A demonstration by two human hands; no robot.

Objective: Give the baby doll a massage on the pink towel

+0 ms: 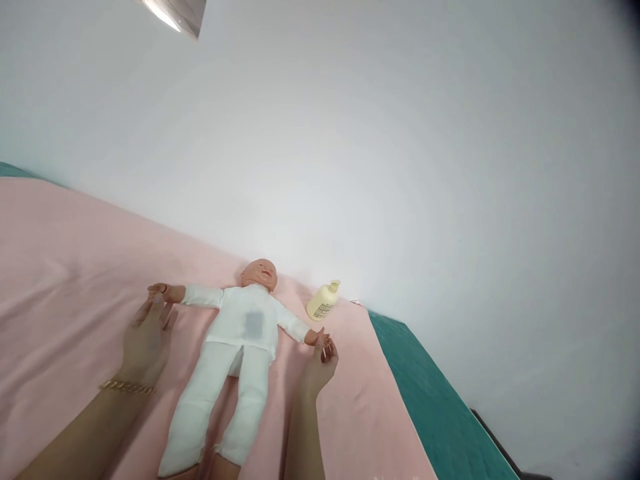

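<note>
A baby doll [227, 355] in a white top and white trousers lies on its back on a pink sheet [55, 287], arms stretched out to both sides. My left hand [147, 337], with a gold bracelet [127, 387] at the wrist, is closed on the doll's hand at the left. On the other side, my right hand [321, 363] pinches the doll's other hand between thumb and fingers. A grey square patch marks the doll's chest. Its feet run out of view at the bottom edge.
Close to the doll's head, a pale yellow pump bottle [323, 301] stands on the sheet near the white wall [400, 167]. A green surface [425, 373] shows beyond the sheet's right edge. A shiny object [183, 15] hangs in at the top left.
</note>
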